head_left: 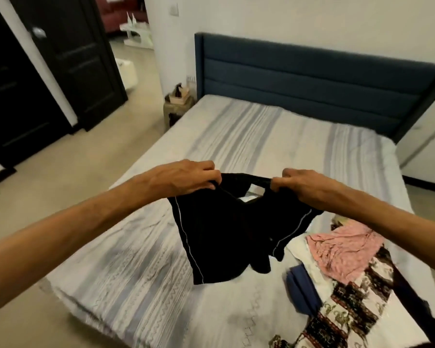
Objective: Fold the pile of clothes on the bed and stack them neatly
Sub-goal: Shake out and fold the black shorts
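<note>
Holding black shorts (226, 232) above the bed (136, 285), my left hand (183, 177) and right hand (304, 184) each clench the waistband; beside them the pile (349, 267) lies unfolded, no stack visible.

Shorts (226, 237) hang over the bed (274, 136); clothes pile (347, 270) lies to their right.

Two bare forearms, no visible sleeves
</note>
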Tool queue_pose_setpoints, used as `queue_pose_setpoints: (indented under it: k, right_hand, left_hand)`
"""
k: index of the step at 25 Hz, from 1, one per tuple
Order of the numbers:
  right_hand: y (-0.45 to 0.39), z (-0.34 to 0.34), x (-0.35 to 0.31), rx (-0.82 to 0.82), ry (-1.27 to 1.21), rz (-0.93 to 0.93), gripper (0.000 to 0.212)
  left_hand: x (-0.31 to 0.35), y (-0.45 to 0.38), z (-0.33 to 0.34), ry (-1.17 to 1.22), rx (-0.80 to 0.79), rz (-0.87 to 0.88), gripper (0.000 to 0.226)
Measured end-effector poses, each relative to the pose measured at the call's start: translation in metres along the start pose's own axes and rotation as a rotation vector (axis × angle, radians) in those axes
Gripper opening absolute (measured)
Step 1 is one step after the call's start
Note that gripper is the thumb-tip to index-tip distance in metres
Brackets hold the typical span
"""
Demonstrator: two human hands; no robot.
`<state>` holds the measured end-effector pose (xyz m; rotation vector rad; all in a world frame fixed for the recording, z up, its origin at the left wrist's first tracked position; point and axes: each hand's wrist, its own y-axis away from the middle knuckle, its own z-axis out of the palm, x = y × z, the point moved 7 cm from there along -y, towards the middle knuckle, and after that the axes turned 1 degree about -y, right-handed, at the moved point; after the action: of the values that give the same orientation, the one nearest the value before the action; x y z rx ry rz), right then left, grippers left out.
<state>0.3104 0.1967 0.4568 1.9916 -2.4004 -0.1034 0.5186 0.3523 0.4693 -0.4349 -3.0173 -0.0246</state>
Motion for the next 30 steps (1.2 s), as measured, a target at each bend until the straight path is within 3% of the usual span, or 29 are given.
queue_pose_setpoints:
  k: [4,8,12,14,16,19,21,23,26,28,30]
  right_hand:
    - [0.023,-0.007,0.009,-0.074,0.006,0.043,0.031]
    - [0.064,-0.025,0.029,0.137,-0.167,0.093,0.039]
    - [0.096,-0.01,0.006,0.196,-0.203,0.015,0.036]
    - [0.107,0.0,-0.005,0.242,-0.24,0.0,0.029]
    - [0.118,0.003,-0.002,0.273,-0.3,0.125,0.019]
    - [0.136,0.015,0.011,0.123,-0.199,0.341,0.051]
    - [0.146,0.004,0.012,0.092,-0.43,0.273,0.059]
    - [0.156,-0.021,0.023,0.147,-0.628,0.201,0.043]
    - [0.17,-0.076,0.067,0.388,-0.668,0.218,0.024]
    - [0.182,-0.107,0.105,0.549,-0.814,0.312,0.014]
    - [0.192,-0.129,0.139,0.618,-0.848,0.412,0.018]
  left_hand:
    - [0.031,-0.048,-0.055,-0.055,-0.031,0.072,0.022]
    - [0.053,-0.07,-0.105,-0.088,0.051,0.122,0.029]
    - [0.079,-0.084,-0.128,-0.039,0.159,0.116,0.032]
    - [0.09,-0.092,-0.138,0.021,0.238,0.116,0.032]
    - [0.099,-0.096,-0.149,0.029,0.277,0.129,0.031]
    - [0.109,-0.099,-0.177,-0.002,0.369,0.183,0.028]
    - [0.107,-0.1,-0.193,-0.045,0.389,0.195,0.03]
    - [0.092,-0.099,-0.199,-0.141,0.374,0.144,0.041]
    - [0.072,-0.094,-0.187,-0.134,0.307,0.101,0.043]
    - [0.071,-0.095,-0.161,0.058,0.087,0.087,0.031]
    - [0.067,-0.096,-0.127,0.168,-0.157,0.041,0.026]
